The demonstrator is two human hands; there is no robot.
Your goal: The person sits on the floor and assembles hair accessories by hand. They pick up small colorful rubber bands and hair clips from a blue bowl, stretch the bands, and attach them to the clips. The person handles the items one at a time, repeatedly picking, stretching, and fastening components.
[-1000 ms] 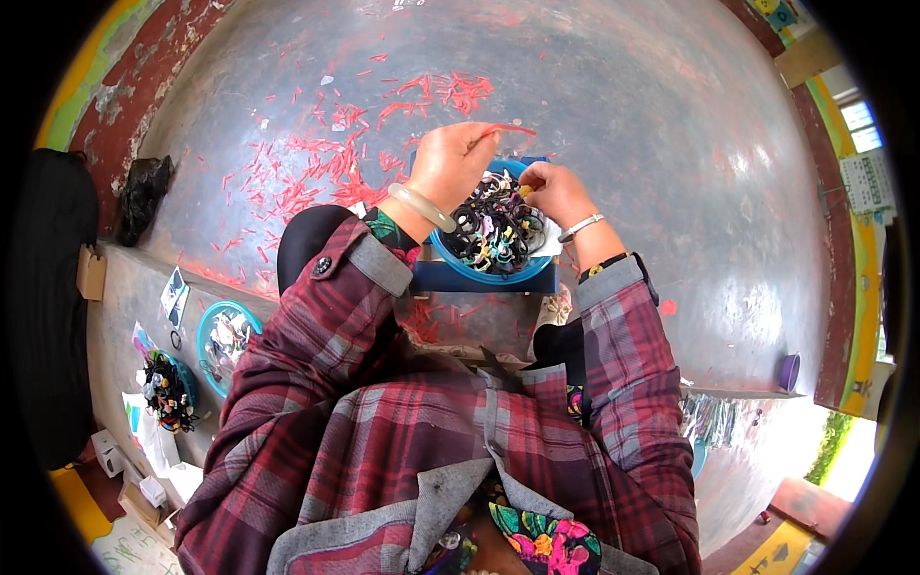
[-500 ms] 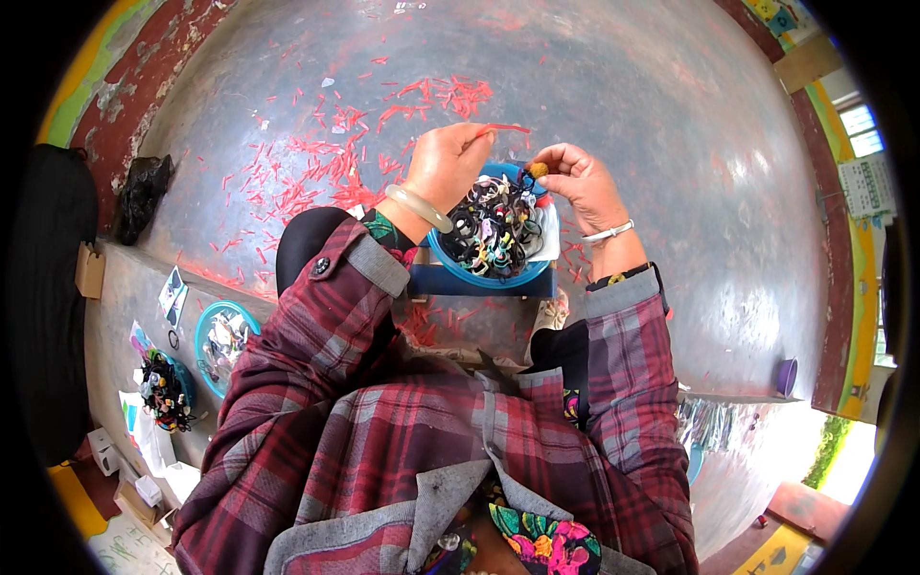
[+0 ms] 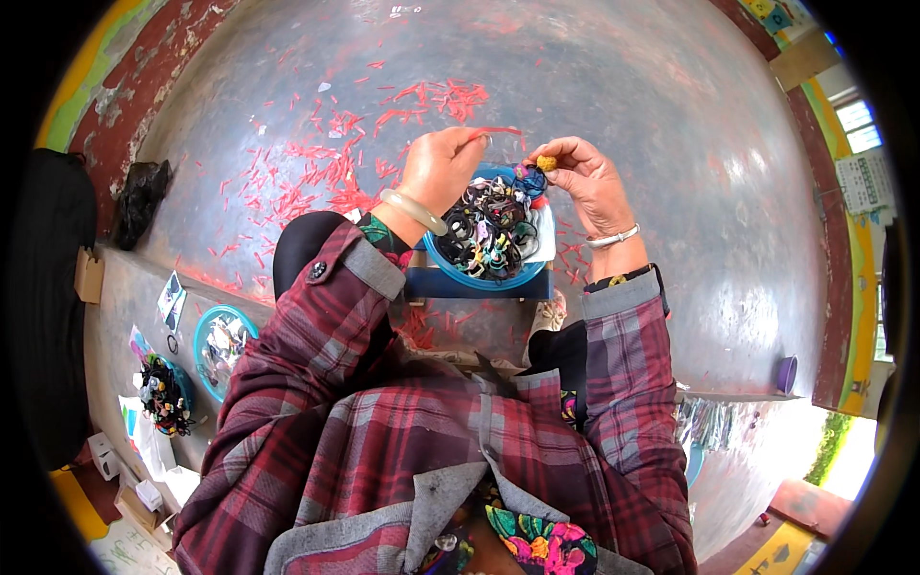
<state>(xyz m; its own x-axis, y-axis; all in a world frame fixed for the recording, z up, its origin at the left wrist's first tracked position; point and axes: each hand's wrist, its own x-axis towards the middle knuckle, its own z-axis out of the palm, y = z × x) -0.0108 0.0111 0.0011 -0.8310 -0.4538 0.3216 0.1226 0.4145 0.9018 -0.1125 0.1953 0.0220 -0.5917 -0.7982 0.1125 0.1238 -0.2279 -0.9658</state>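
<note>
- Left hand (image 3: 443,168) pinches a thin red strip (image 3: 494,131), above the blue bowl (image 3: 484,278) of small trinkets.
- Right hand (image 3: 589,182) fingertips pressed on a small yellow bead (image 3: 547,163), possibly a charm; detail too small.
- Red scraps (image 3: 326,163) litter the grey table (image 3: 671,144).

Bright daylight, soft shadows, glare at right edge, heavy fisheye bend w/ black rim, sharp centre

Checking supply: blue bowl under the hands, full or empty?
Full. The blue bowl is heaped above its rim with small dark and coloured rings.
</note>
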